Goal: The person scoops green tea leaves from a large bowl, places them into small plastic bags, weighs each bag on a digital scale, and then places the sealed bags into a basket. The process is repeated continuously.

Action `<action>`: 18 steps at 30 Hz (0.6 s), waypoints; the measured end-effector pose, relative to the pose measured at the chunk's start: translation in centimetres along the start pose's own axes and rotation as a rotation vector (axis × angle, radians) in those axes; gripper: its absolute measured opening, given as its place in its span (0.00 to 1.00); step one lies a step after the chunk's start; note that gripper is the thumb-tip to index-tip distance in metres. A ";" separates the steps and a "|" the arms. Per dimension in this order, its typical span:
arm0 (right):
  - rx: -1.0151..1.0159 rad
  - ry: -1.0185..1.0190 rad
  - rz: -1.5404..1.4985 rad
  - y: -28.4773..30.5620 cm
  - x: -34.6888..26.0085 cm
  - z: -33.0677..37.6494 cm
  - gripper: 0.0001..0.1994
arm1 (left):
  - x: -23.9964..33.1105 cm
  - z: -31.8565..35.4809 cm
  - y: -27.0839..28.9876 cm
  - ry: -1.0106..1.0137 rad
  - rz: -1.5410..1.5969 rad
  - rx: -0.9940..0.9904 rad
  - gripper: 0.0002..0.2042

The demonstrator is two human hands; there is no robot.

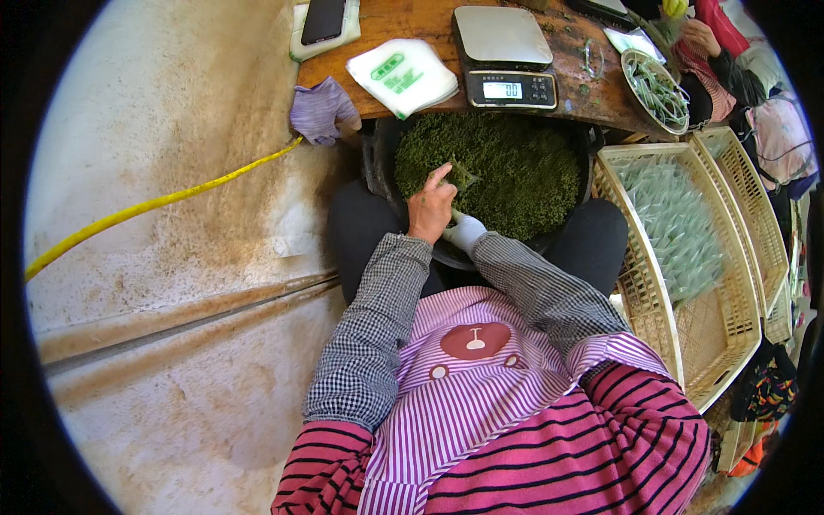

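Here, left hand (431, 209) fingers clamped on a small packet (462, 176), over tea-filled basin (378, 163), concrete floor (172, 112).

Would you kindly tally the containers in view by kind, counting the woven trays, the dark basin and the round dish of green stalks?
Woven trays: 2, the near one and the far one
Dark basin of green leaves: 1
Round dish of green stalks: 1
Total: 4

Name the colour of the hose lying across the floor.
Yellow; the hose shows best in the head view.
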State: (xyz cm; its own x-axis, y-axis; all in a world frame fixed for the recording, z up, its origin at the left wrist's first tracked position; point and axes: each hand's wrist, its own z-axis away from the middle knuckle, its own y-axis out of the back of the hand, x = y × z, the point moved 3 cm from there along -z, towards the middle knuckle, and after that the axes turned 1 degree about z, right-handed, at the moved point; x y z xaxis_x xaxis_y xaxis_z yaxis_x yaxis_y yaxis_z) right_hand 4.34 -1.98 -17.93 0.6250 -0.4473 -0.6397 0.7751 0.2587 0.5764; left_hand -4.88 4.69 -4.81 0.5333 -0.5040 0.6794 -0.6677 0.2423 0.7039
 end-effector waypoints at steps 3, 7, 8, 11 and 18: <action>0.013 -0.273 -0.955 5.0 -2.4 3.0 0.15 | -1.1 0.5 -0.3 0.082 0.019 -0.028 0.02; 0.133 0.144 -1.367 11.5 -6.2 6.1 0.14 | -1.2 0.5 -0.8 0.002 -0.037 0.014 0.02; 0.074 0.207 -1.279 12.6 -7.4 6.4 0.16 | -1.3 0.4 -1.0 -0.010 -0.052 -0.002 0.03; 0.134 0.283 -0.713 14.9 -10.0 6.4 0.20 | -1.4 0.5 -1.4 -0.017 -0.149 -0.046 0.02; 0.328 0.367 0.345 14.9 -10.0 6.4 0.22 | -1.7 1.0 -1.3 -0.057 -0.117 -0.040 0.03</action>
State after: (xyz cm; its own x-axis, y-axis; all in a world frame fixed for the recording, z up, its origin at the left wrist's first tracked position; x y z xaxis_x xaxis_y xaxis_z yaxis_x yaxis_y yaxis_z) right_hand 9.05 0.88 0.36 0.8716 -0.0445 -0.4883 0.4897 0.0324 0.8713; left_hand -5.43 4.40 -7.04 0.5752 -0.5772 0.5796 -0.5804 0.2113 0.7864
